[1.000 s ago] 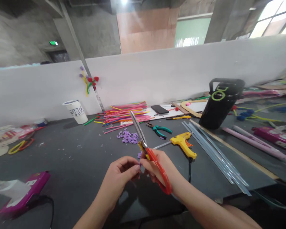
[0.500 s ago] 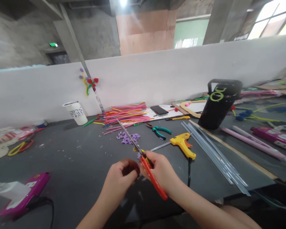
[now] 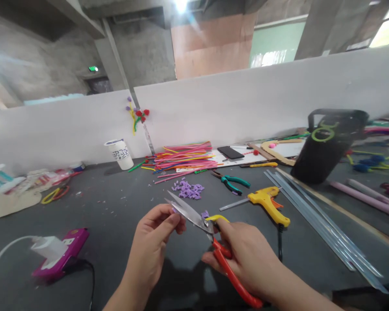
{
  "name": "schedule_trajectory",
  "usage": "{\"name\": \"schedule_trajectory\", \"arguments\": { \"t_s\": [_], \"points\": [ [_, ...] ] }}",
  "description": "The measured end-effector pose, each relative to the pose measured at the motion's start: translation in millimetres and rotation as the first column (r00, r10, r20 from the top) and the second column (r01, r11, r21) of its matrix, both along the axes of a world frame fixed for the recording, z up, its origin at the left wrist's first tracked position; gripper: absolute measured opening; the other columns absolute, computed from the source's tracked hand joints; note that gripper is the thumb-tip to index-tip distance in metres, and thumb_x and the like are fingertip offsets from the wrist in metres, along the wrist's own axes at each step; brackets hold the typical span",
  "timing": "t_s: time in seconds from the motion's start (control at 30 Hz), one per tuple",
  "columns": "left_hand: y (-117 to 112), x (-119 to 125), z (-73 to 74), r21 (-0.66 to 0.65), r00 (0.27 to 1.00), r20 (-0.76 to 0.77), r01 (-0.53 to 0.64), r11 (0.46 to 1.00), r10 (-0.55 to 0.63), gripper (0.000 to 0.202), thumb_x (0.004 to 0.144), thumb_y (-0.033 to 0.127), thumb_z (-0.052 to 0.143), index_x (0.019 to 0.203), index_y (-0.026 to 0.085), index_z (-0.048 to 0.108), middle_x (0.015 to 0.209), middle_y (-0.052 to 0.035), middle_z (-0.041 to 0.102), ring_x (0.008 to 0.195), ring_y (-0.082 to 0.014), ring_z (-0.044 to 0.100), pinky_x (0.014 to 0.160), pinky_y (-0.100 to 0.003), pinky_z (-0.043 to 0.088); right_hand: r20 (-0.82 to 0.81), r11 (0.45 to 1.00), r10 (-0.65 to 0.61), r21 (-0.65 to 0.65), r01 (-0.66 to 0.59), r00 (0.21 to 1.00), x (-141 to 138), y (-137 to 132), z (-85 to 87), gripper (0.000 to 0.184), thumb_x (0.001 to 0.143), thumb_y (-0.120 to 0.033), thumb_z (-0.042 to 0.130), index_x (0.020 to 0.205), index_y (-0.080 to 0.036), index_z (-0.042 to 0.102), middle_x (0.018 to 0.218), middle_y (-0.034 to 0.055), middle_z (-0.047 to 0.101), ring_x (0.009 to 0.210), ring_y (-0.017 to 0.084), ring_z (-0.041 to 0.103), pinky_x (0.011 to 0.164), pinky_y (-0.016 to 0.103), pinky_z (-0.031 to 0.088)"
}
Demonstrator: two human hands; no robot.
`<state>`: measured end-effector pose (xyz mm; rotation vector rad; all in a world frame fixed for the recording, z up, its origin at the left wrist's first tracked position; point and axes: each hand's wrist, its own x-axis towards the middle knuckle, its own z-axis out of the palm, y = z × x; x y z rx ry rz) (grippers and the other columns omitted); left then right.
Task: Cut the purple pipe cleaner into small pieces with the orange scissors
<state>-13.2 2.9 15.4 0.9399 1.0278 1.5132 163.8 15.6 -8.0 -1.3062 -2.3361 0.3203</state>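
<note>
My right hand is wrapped round the handles of a pair of scissors with red and yellow grips. The blades are slightly apart and point up and left. My left hand is closed in a pinch, with a small purple piece showing at the fingertips, beside the blade tips. Most of that piece is hidden by the fingers. Beyond the scissors lies a pile of short purple pieces on the dark table. A few more purple bits lie close behind the blades.
Pliers, a yellow glue gun and clear glue sticks lie to the right, with a black bottle behind. Pink and orange pipe cleaners, a phone and a white cup line the back. A purple power strip sits left.
The scissors have opened and swung lower, with their blades now by my left fingertips. My hands have moved apart, and my left hand has turned upward. The view has shifted left.
</note>
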Motion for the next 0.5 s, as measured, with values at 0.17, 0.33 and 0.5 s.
{"name": "schedule_trajectory", "arguments": {
  "t_s": [0.17, 0.33, 0.5],
  "points": [
    [-1.2, 0.1, -0.1, 0.061, 0.998, 0.043, -0.049, 0.997, 0.046, 0.005, 0.065, 0.017, 0.067, 0.069, 0.018, 0.065, 0.06, 0.0035, 0.062, 0.053, -0.0068, 0.053, 0.054, -0.016, 0.042, 0.04, 0.996, 0.008, 0.087, -0.011, 0.999, 0.5, -0.6, -4.3, 0.043, 0.07, -0.061, 0.048, 0.077, -0.019, 0.051, 0.064, 0.0034, 0.058, 0.059, 0.018, 0.052, 0.053, 0.025, 0.028],
    [-2.2, -3.2, -1.2, 0.075, 0.997, 0.038, -0.063, 0.995, 0.061, 0.009, 0.062, 0.017, 0.069, 0.07, 0.019, 0.067, 0.06, 0.0029, 0.062, 0.053, -0.0088, 0.055, 0.055, -0.019, 0.044, 0.035, 0.988, 0.027, 0.15, -0.032, 0.999, 2.7, -2.3, -4.5, 0.047, 0.071, -0.064, 0.045, 0.077, -0.018, 0.052, 0.064, 0.0045, 0.059, 0.058, 0.019, 0.053, 0.053, 0.026, 0.028],
    [-2.3, -0.3, 2.6, 0.076, 0.994, 0.054, -0.098, 0.992, 0.095, 0.011, 0.057, 0.017, 0.072, 0.067, 0.019, 0.068, 0.057, 0.0025, 0.061, 0.05, -0.0092, 0.054, 0.053, -0.02, 0.044, 0.038, 0.98, 0.026, 0.197, -0.033, 0.999, 3.1, -1.9, -3.1, 0.046, 0.071, -0.064, 0.046, 0.076, -0.018, 0.054, 0.063, 0.0046, 0.059, 0.057, 0.018, 0.053, 0.052, 0.026, 0.03]
  ]
}}
